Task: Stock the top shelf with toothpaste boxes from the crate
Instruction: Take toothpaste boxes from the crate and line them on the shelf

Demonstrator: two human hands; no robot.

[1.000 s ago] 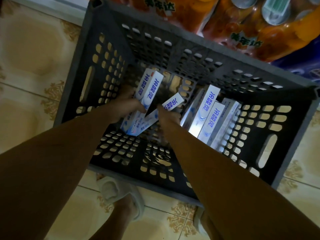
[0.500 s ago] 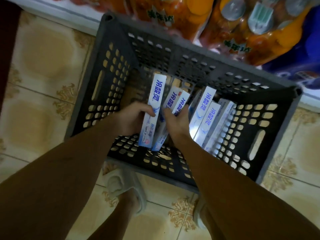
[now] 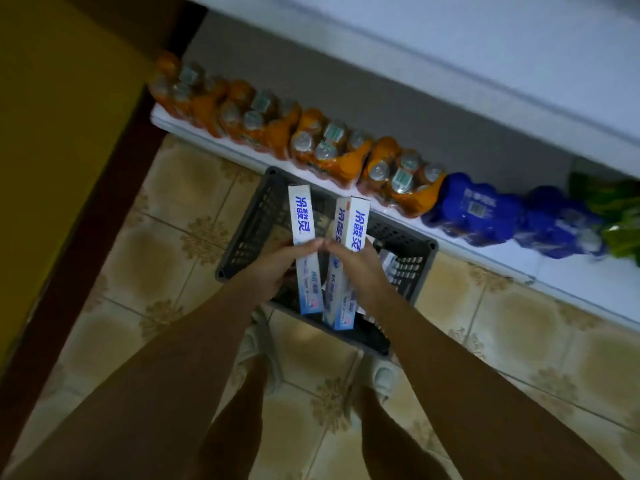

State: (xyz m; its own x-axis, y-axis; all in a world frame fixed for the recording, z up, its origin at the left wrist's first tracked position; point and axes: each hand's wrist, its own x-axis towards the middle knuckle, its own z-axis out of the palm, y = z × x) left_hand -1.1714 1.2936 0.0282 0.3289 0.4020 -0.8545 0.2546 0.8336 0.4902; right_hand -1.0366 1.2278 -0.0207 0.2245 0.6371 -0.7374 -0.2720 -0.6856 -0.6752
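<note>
Beige patterned floor tiles (image 3: 180, 244); grey crate (image 3: 249, 230) near low white shelf (image 3: 519, 268). Left hand (image 3: 277, 261) gripping one toothpaste box (image 3: 303, 230), right hand (image 3: 360, 265) gripping two boxes (image 3: 349, 230). Blue Chinese characters, unreadable.

Dim patterned tile floor (image 3: 180, 233)

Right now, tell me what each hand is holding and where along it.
Left hand grips one toothpaste box around its middle. Right hand grips two toothpaste boxes together, also mid-length.
</note>
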